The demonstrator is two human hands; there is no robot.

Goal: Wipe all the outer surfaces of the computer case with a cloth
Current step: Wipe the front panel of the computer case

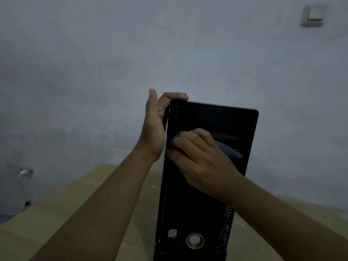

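From my end, the computer case stands upright on the wooden table, its glossy black front panel turned toward the camera and its top edge against the grey wall behind. The left hand grasps the top left corner, fingers hooked over the upper edge and thumb pointing straight up. The right hand has its fingers bent over a dark cloth, clamping it flat against the upper part of the panel (a grey fold shows past the thumb side). Low on the panel I can make out a round metal-ringed button. I judge the case to be rigid and fairly heavy, and tall and narrow enough to tip if pushed hard near the top, so the bracing hold at the corner looks right. The shiny plastic front is probably slick and easily smeared or scratched, so I would press only moderately. For turning it to reach the other faces, I would hold the metal edges and corners, not the front trim or the button.
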